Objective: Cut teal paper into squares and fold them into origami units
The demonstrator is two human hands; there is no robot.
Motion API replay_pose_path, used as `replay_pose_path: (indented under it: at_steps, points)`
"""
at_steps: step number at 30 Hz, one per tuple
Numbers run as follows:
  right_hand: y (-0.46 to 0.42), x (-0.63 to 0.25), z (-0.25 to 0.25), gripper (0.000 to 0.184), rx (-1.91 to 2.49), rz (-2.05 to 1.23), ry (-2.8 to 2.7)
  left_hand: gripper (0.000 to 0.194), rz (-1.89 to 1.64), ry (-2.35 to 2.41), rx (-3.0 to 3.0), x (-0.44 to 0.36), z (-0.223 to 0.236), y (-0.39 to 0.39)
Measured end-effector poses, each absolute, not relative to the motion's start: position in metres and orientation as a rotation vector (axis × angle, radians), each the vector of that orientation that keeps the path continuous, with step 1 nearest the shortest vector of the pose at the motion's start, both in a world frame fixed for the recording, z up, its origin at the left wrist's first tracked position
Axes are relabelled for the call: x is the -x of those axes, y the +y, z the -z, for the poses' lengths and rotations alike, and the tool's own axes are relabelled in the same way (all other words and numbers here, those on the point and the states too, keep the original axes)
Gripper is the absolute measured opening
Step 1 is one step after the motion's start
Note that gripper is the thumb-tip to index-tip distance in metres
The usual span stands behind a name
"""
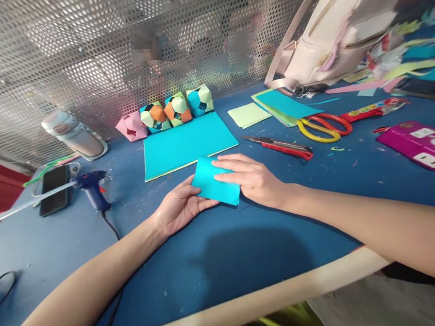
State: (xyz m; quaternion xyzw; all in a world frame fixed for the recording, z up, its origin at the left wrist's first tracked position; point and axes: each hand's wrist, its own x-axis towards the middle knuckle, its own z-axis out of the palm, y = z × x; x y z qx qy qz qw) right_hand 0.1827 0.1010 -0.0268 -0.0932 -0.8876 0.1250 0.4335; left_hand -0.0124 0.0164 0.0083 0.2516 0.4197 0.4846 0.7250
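Note:
A small blue sheet of paper (pixel 211 185), perhaps several layers or folded, is held between my hands above the table. My left hand (pixel 179 204) grips its left edge, thumb on top and fingers beneath. Across the right side of the paper lie the fingers of my right hand (pixel 253 178), with its thumb hidden. Just beyond my hands rests a larger stack of blue paper (pixel 187 142) with a pale green layer at its edge. Behind that stack stands a row of folded paper balls (pixel 155 117) in pink, orange, green and blue.
To the right lie a red utility knife (pixel 282 146), scissors (pixel 321 128), pale green paper (pixel 249 115) and a purple power strip (pixel 416 143). At left are a glue gun (pixel 95 189), a phone (pixel 54 188) and a bottle (pixel 73 134). A backpack (pixel 328 40) leans against the perforated metal panel (pixel 102 57).

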Motion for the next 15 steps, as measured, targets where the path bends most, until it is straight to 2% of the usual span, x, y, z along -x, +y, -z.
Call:
replay_pose_path:
  at_steps: [5,8,10,13,15]
  points:
    - [0.1,-0.182,0.023,0.044,0.234,-0.364,-2.189,0.051,-1.105,0.952,-0.567,0.012,-0.008,0.016]
    - [0.099,-0.182,0.015,0.048,0.427,-0.529,-2.033,0.046,-1.212,0.97,-0.584,0.013,-0.009,0.018]
    - [0.098,-0.181,0.008,0.044,0.63,-0.827,-1.828,0.042,-1.329,0.999,-0.582,0.014,-0.009,0.019]
    - [0.096,-0.179,0.0,0.027,0.812,-1.493,-1.516,0.042,-1.431,1.036,-0.596,0.014,-0.011,0.02]
    - [0.092,-0.176,-0.002,0.032,0.814,-1.855,-1.43,0.044,-1.444,1.052,-0.614,0.013,-0.012,0.02]
